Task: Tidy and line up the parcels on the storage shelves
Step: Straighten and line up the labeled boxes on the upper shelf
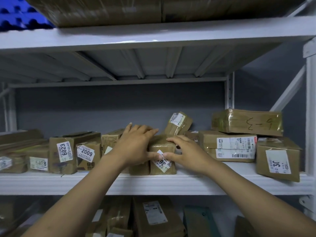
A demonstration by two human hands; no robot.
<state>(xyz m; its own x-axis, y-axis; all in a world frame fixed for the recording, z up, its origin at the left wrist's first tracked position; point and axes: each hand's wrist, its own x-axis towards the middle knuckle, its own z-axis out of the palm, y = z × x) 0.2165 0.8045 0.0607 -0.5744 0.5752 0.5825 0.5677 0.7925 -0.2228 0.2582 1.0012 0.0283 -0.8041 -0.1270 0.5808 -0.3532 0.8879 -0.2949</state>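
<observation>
A small brown cardboard parcel [161, 146] with a white label stands near the front edge of the middle white shelf [153, 183]. My left hand [135, 144] lies over its top left side, fingers stretched to the back and thumb on its front. My right hand [181, 152] grips its right side, fingers curled over the top and thumb on the label. More parcels stand in a row to the left, labelled 6023 [64, 152] and 2009 [87, 153].
A tilted small parcel [178, 123] leans behind. To the right sit two stacked flat boxes [229, 146] and a box labelled 30 [277, 159]. A large box [109, 11] fills the shelf above. Several parcels lie on the lower shelf [153, 218]. A white upright [310, 117] stands at the right.
</observation>
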